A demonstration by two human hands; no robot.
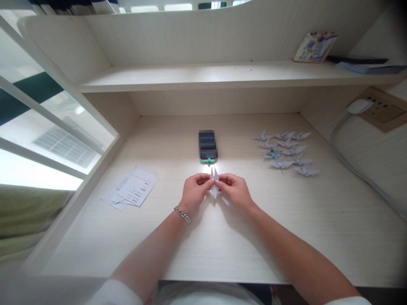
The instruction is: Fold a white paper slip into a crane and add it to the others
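Note:
My left hand and my right hand meet over the middle of the desk. Both pinch a small folded piece of white paper between their fingertips. The paper stands upright with two pointed tips at the top. A chain bracelet circles my left wrist. Just beyond the paper, a phone lies flat on the desk.
Several folded paper cranes sit in a cluster at the right. Printed paper slips lie at the left. A grey cable runs from a wall socket. A shelf above holds a booklet.

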